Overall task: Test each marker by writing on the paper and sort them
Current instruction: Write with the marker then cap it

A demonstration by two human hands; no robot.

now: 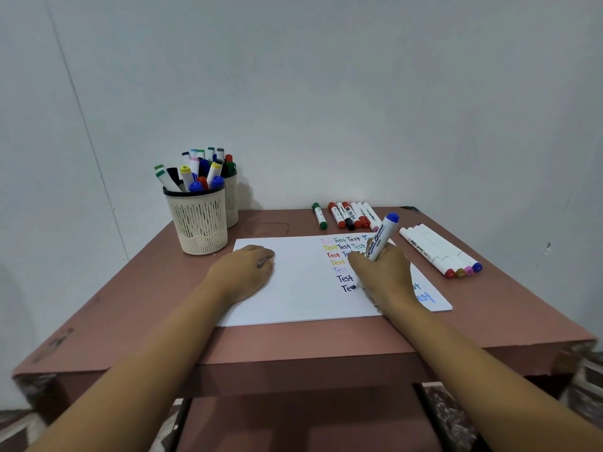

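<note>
A white sheet of paper (303, 288) lies on the table, with several coloured "Test" words written on its right half. My right hand (381, 275) grips a blue whiteboard marker (380, 239), its blue cap posted on the upper end and its tip touching the paper at the lowest dark "Test". My left hand (243, 272) rests flat on the paper's left part, fingers together, holding nothing. Several whiteboard markers (349, 215) lie in a row at the table's back. Several slim white markers (440, 251) with coloured caps lie to the right of the paper.
Two cream lattice cups (200, 223) full of markers stand at the back left, one behind the other. The brown table (293, 340) ends close to me, and a white wall rises right behind it. A green-capped marker (319, 216) lies apart from the back row.
</note>
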